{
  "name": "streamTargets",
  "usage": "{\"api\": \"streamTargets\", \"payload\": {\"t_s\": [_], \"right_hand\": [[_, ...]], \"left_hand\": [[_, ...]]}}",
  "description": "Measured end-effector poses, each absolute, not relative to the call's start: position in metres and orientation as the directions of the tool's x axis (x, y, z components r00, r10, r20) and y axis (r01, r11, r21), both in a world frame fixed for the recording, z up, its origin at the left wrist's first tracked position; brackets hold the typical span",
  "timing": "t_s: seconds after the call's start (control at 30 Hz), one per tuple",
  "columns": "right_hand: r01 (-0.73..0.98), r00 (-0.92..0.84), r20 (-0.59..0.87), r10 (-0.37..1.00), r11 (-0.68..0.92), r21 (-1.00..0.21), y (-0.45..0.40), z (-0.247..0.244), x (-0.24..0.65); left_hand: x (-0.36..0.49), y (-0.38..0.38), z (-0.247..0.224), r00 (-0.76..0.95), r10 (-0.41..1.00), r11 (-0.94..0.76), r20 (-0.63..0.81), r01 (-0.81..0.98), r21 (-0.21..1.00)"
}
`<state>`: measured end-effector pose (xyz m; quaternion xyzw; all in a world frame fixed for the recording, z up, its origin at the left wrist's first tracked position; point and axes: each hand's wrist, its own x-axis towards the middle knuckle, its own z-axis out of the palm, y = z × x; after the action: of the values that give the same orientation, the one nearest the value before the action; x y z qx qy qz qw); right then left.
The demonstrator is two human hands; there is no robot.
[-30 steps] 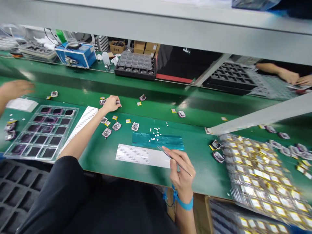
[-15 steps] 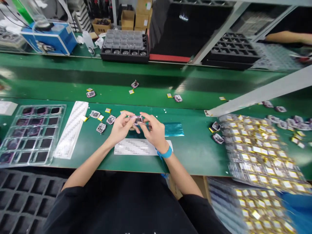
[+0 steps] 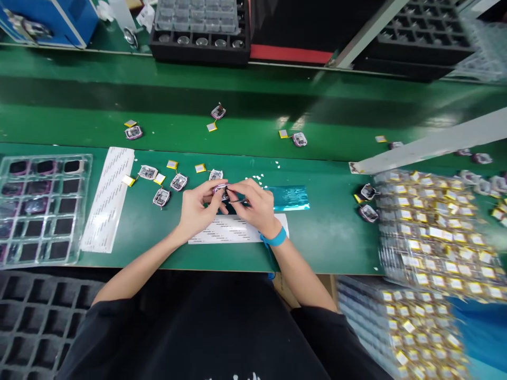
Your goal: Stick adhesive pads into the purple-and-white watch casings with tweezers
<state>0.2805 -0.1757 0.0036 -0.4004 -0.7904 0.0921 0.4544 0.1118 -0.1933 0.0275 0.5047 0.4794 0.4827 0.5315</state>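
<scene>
My left hand point(image 3: 195, 209) is closed on a small watch-like device casing point(image 3: 221, 188) with a pinkish-purple rim and its inside showing. My right hand point(image 3: 256, 205) meets it from the other side, fingers pinched round a thin dark tool point(image 3: 239, 201) whose kind I cannot make out; its tip is at the casing. A blue band circles the right wrist. Below the hands lies a white printed adhesive sheet point(image 3: 237, 232), and a shiny teal film strip point(image 3: 288, 198) is to the right. Just behind the left fingers sits another casing point(image 3: 216, 174) near a yellow-edged battery point(image 3: 200, 168).
Several open casings point(image 3: 161, 197) with wired batteries lie left of the hands. Farther left are a printed strip point(image 3: 106, 206) and a clear tray point(image 3: 85, 211) of screens. Stacked trays of batteries point(image 3: 435, 232) stand right, beside a slanted white post point(image 3: 428, 140). A raised green ledge point(image 3: 245, 142) runs behind.
The view has shifted down and closer to the bench. My hands stay together at the casing; the right fingers have closed in, and the dark tool shows more clearly.
</scene>
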Motion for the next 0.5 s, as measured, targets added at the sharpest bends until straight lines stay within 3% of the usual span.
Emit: {"api": "streamTargets", "payload": {"t_s": [0.23,0.4,0.5], "right_hand": [[0.57,-0.43,0.664,0.611,0.755,-0.325,-0.177,-0.006,0.292],[0.608,-0.49,0.578,0.653,0.731,-0.309,-0.179,-0.009,0.297],[0.6,-0.488,0.537,0.688,0.712,-0.366,-0.178,-0.004,0.296]], "left_hand": [[0.11,-0.197,0.031,0.024,1.0,-0.003,0.002,0.068,0.998],[0.109,-0.198,0.028,0.01,0.999,-0.048,0.047,0.148,0.988],[0.108,-0.196,0.026,0.001,0.999,-0.05,0.051,0.183,0.982]]}}
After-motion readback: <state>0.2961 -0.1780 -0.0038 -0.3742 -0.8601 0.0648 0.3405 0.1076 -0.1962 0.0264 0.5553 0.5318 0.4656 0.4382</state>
